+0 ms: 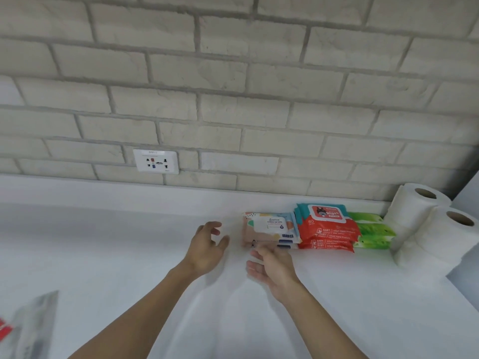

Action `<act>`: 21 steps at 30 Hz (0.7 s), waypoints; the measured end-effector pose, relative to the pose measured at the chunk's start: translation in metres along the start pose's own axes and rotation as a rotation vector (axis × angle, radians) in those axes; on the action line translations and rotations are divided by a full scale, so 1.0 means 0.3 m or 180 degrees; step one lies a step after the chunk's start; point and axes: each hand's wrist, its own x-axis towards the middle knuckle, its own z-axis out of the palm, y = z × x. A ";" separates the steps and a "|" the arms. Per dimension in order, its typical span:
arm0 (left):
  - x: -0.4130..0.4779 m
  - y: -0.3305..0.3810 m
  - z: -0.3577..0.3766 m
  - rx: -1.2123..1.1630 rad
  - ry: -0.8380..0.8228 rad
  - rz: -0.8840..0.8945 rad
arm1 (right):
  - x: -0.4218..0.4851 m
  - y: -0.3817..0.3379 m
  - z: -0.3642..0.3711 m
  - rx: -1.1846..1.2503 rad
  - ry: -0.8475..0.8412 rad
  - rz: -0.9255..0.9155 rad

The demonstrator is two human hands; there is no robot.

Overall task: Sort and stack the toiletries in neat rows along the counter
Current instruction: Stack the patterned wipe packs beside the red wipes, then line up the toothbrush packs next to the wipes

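**Both hands free beside the row of wipes packs**

Row of toiletries sits at the back right of the white counter (129, 242), against the pale brick wall (233, 73). From left: a short stack of pastel-patterned soft wipes packs with white label lids (269, 228), touching it a stack of red-and-teal baby wipes packs (326, 229), then a stack of green wipes packs (373, 230), then two white paper rolls (425, 216) standing on end at the right edge, one in front of the other.

Left hand (207, 248) hovers over the counter just left of the pastel stack, fingers loosely spread, grasping nothing. Right hand (273, 266) is just in front of the pastel stack, palm turned inward, fingers relaxed and released; its fingertips are motion-blurred, so contact with the pack can't be told.

White wall socket (156, 161) sits left of the row. Blurry silvery packet (33, 325) lies at the bottom left corner.
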 end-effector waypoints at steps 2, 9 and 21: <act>-0.042 -0.003 -0.051 -0.0007 0.0036 0.0066 | -0.033 0.015 0.041 -0.0052 -0.0040 -0.0073; -0.209 -0.060 -0.260 0.0142 0.0218 0.0256 | -0.160 0.094 0.220 -0.0470 -0.0270 -0.0295; -0.444 -0.238 -0.605 0.0355 0.0433 0.0204 | -0.384 0.221 0.570 -0.1117 -0.0920 -0.0419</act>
